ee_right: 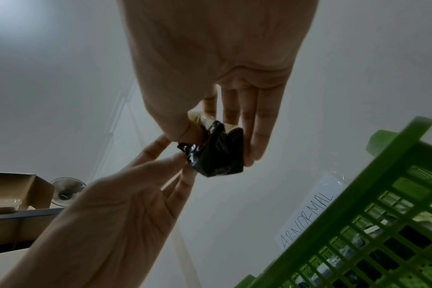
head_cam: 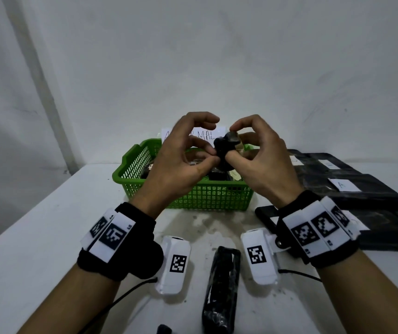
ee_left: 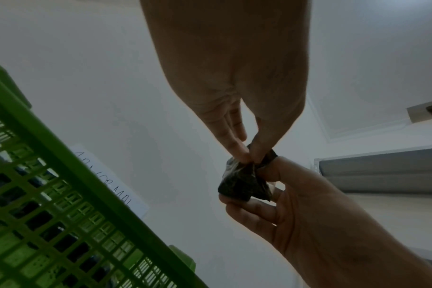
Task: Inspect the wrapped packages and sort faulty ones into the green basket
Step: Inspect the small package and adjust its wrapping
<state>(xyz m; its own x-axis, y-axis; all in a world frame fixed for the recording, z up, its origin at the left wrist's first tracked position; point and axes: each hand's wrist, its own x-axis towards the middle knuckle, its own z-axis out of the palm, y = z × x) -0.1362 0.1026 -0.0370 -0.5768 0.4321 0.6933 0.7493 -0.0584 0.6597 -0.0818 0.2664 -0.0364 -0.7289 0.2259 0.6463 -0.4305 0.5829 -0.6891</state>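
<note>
Above the green basket (head_cam: pixel 193 196) both hands hold one small package in black wrap (head_cam: pixel 223 150). My left hand (head_cam: pixel 211 159) pinches a loose corner of the wrap between thumb and finger; the left wrist view shows this pinch at the left hand (ee_left: pixel 249 156) on the package (ee_left: pixel 244 183). My right hand (head_cam: pixel 233 144) grips the package body with thumb below and fingers above. In the right wrist view a pale tan part (ee_right: pixel 201 117) shows beside the black wrap (ee_right: pixel 217 155). Several dark items lie in the basket.
A paper label reading ABNORMAL (ee_right: pixel 308 210) stands behind the basket. A long black package (head_cam: pixel 222 285) lies on the white table near me, between my forearms. Flat black packages with white labels (head_cam: pixel 352 189) are stacked at the right. The wall is close behind.
</note>
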